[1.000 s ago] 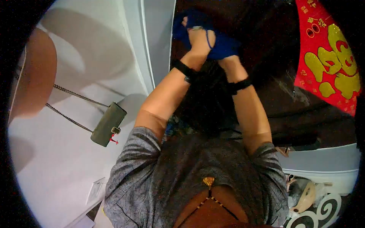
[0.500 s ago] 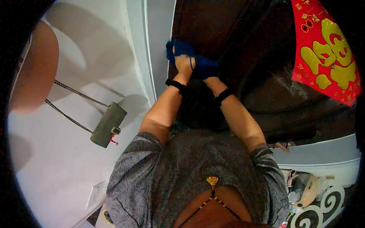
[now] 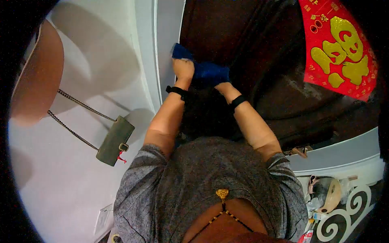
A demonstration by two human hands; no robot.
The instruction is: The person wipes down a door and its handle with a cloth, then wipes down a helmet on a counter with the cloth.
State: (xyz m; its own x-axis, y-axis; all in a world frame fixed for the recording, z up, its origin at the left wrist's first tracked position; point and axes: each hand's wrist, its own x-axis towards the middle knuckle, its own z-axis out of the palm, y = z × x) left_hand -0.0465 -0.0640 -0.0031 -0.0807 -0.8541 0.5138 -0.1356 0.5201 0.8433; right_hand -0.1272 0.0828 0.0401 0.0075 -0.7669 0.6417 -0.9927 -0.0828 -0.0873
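A blue cloth (image 3: 211,73) is bunched against the left edge of a dark brown door (image 3: 259,44). My left hand (image 3: 184,69) is closed on the cloth's left end, over the pale door frame (image 3: 168,36), its fingers covered by the fabric. Lower and to the right, my right hand (image 3: 224,87) grips the other end, mostly hidden by the cloth. Both arms reach forward, with a black band around each wrist.
To the left, a dark green chain-strap bag (image 3: 115,140) hangs by a white wall (image 3: 77,170). A red poster with gold characters (image 3: 340,50) is on the door at right. White scrollwork (image 3: 344,222) and bagged items (image 3: 324,194) stand at lower right.
My left hand has moved left with the cloth, from the door's edge onto the frame. My right hand has shifted slightly left. The head view has turned a little.
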